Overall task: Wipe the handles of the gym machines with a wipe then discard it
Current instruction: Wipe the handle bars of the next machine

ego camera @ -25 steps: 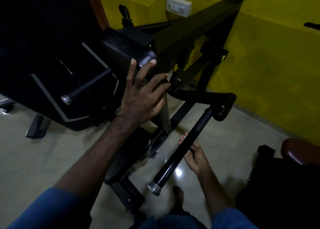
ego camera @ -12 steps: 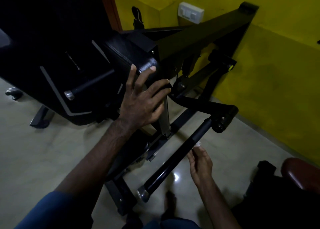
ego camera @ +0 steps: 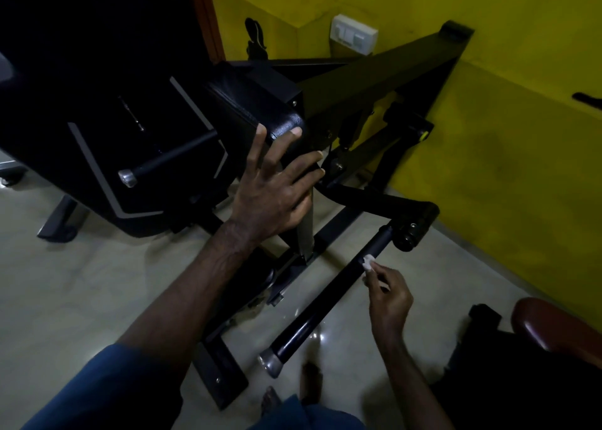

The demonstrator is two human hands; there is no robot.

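Two hands are at the dim gym machine. Right hand (ego camera: 389,294) pinches a small white wipe (ego camera: 368,262) in its fingertips, pressing it against the long black handle (ego camera: 329,296) near the pivot end. Left hand (ego camera: 277,190), fingers spread straight, rests against the black padded seat (ego camera: 257,107). Yellow wall (ego camera: 508,156) stands behind.

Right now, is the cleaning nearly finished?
Not yet. The right hand pinches a white wipe against the upper part of the long black handle, so wiping is underway. The left hand rests on the black pad. The other handle and discarding the wipe remain.
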